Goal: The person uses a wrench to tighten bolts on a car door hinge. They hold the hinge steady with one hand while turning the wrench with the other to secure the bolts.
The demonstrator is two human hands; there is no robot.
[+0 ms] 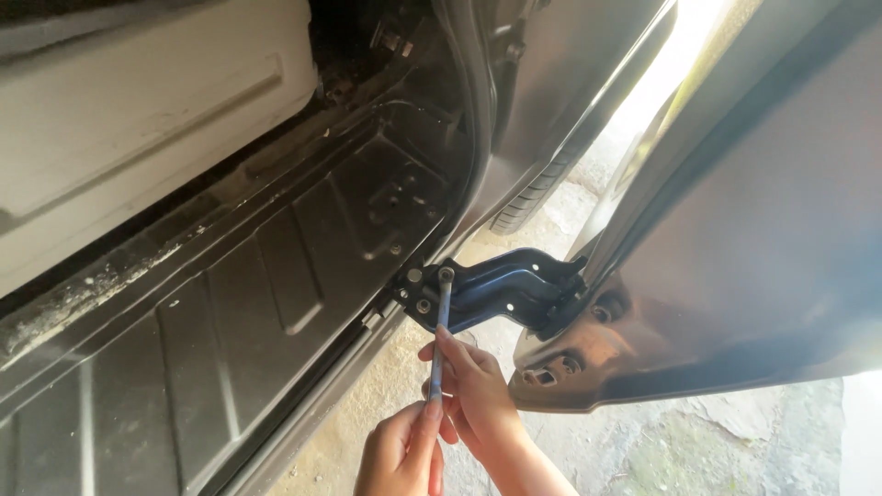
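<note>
Wrench (441,321) head sits on upper bolt (446,274) of dark blue door hinge (501,287), between sill (276,276) and open door (753,239). Left hand (400,455) closed around handle end, right hand (473,386) fingers pinch shaft. Step seems bolt turning; next move probably needs steady rotation, head seated.

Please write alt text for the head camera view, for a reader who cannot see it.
Two bare hands, left hand lower and right hand above, grip a slim wrench whose head sits on a bolt of a dark door hinge. The hinge joins a vehicle's body sill to its open grey door, above a concrete floor.
</note>
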